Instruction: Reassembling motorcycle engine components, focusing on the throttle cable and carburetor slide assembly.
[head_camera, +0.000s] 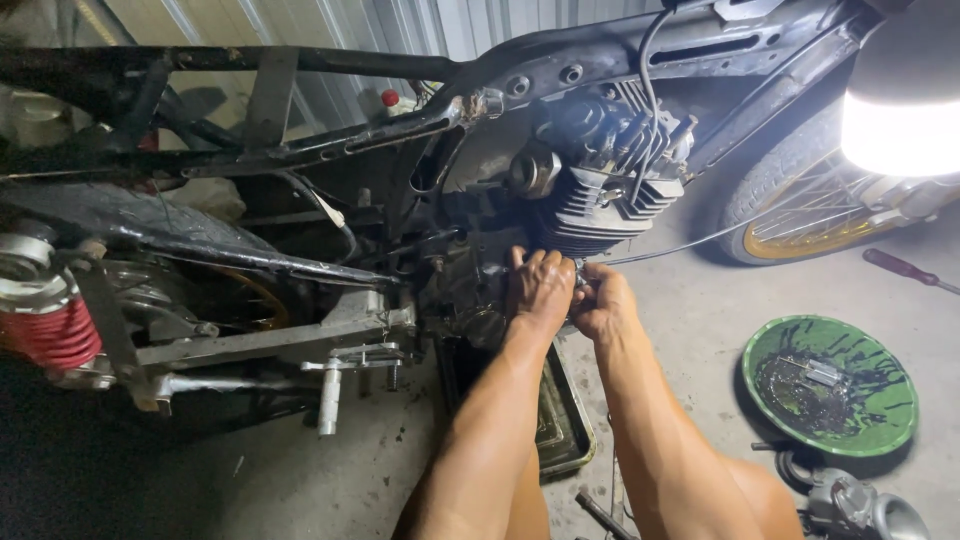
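- Both hands on the lower side of the engine (590, 190), just under the finned cylinder.
- Left hand (540, 290) cupped flat over the engine case, fingers curled on it.
- Right hand (603, 303) touching it from the right, closed on a small part; which part, can't tell.
- Metal tray (565, 420) on the floor directly below.
- Green bowl (830, 385) well off right.

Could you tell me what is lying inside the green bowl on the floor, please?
The green bowl holds dark oily liquid with a few small metal parts in its middle. Anything beneath the liquid cannot be seen.
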